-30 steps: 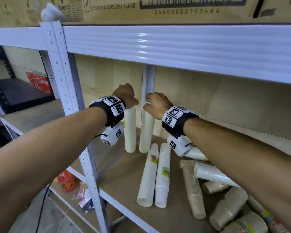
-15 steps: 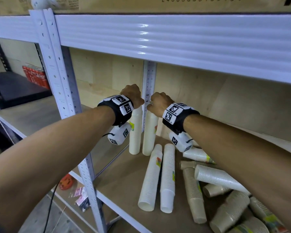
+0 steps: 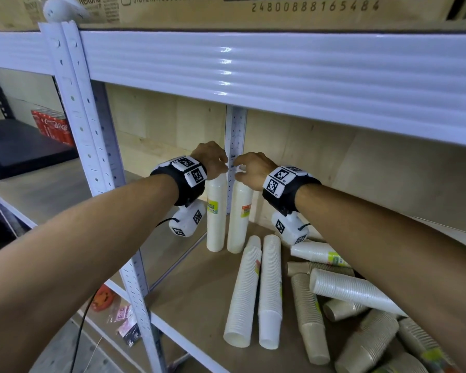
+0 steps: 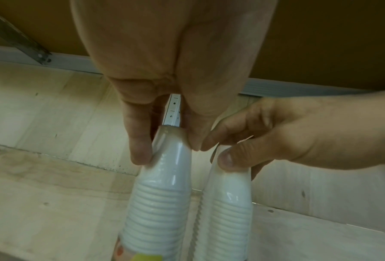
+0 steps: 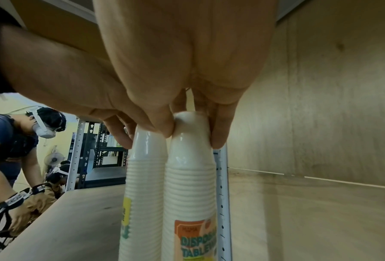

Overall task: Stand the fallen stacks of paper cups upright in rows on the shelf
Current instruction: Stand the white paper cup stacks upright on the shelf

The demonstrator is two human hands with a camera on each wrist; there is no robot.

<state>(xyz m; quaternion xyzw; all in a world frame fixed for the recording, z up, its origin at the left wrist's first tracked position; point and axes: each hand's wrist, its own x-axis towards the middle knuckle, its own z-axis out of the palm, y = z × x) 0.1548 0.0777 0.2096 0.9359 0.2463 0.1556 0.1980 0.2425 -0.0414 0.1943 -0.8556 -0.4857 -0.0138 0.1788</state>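
Two white cup stacks stand upright side by side at the back left of the shelf, just in front of the rear post. My left hand (image 3: pixel 213 160) pinches the top of the left stack (image 3: pixel 216 219) with thumb and fingers (image 4: pixel 140 151). My right hand (image 3: pixel 250 168) grips the top cup of the right stack (image 3: pixel 240 219), fingers (image 5: pixel 218 134) curled round it. Both stacks (image 5: pixel 190 194) carry coloured labels. Two more white stacks (image 3: pixel 244 292) lie flat side by side in front. A heap of fallen white and beige stacks (image 3: pixel 361 319) covers the right.
The brown shelf board (image 3: pixel 194 305) ends at a white front post (image 3: pixel 135 278). A white beam (image 3: pixel 280 76) hangs low above my hands. Red cans (image 3: pixel 53 126) sit on a black shelf far left. Litter (image 3: pixel 102 301) lies on the floor below. Other people (image 5: pixel 19 141) work nearby.
Both hands have carried the two upright stacks further back towards the rear post and brought them closer together. The grips on the tops are unchanged.
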